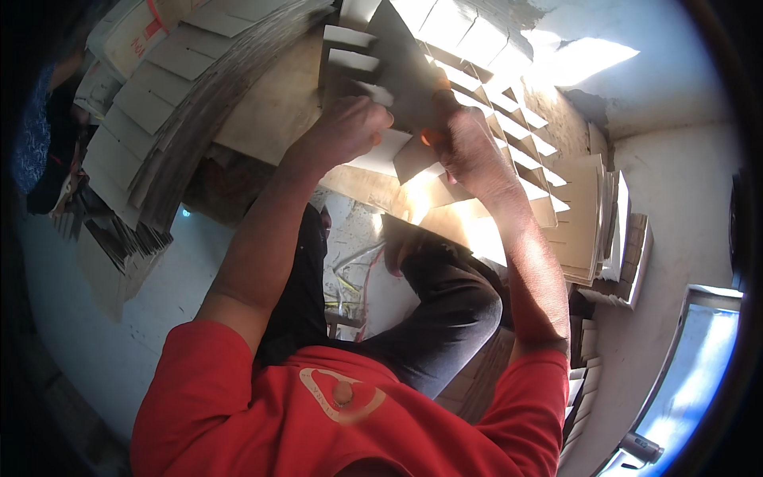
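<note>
Head view: nearest is the person's red shirt, with dark trousers beyond it and a pale, littered floor between the legs. Both bare forearms reach forward over the tan table. The left hand is curled into a loose fist beside the lower left of a grey card sheet; whether it pinches anything I cannot tell. The right hand is closed on the right edge of that sheet, which stands tilted above the table, between the two hands and partly beyond them. Just right of it, a card divider grid of crossed strips leans over the table, striped with sunlight. Further out, a long fanned stack of slotted cards curves along the left, while upright cardboard sheets stand on the right, near a pale wall
</note>
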{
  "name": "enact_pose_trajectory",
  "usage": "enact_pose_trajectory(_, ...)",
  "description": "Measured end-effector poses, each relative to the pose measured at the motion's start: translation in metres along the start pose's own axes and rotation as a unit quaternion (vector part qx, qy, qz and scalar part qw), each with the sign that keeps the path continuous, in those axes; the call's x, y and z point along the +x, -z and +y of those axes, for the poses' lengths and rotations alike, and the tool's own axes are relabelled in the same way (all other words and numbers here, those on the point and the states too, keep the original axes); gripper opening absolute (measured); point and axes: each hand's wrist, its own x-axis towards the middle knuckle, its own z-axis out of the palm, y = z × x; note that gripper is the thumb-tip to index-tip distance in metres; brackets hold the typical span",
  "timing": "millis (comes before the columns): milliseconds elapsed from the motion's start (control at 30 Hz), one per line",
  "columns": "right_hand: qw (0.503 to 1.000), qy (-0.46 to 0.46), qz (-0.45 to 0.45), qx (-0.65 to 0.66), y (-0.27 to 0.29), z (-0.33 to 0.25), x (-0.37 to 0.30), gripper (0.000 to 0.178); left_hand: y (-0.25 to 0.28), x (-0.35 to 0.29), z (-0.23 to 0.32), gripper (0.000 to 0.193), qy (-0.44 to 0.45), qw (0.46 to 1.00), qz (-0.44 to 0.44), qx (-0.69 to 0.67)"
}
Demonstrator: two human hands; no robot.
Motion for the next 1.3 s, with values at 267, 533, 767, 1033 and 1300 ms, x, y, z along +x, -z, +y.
enact_pose_trajectory(267,0.990,-0.011,-0.066,-0.128,-0.042,0.026,-0.007,0.065,-0.008,0.005,0.001,0.011,-0.047,0.996,0.049,-0.055)
enact_pose_trajectory(533,0.987,-0.045,0.132,-0.084,-0.006,0.040,0.004,0.037,0.008,0.001,0.015,0.020,0.000,1.000,0.013,0.001)
enact_pose_trajectory(767,0.922,-0.194,0.123,-0.312,0.035,0.190,0.024,0.068,-0.003,0.014,0.016,0.063,-0.098,0.978,0.180,0.049)
enact_pose_trajectory(1033,0.996,0.068,0.055,-0.010,-0.022,0.098,-0.034,0.032,-0.019,0.032,-0.001,0.067,-0.068,0.987,0.119,0.081)
enact_pose_trajectory(1300,0.963,-0.031,0.089,-0.251,-0.027,0.049,-0.063,0.031,-0.004,0.001,0.022,0.008,-0.085,0.985,0.061,0.138)
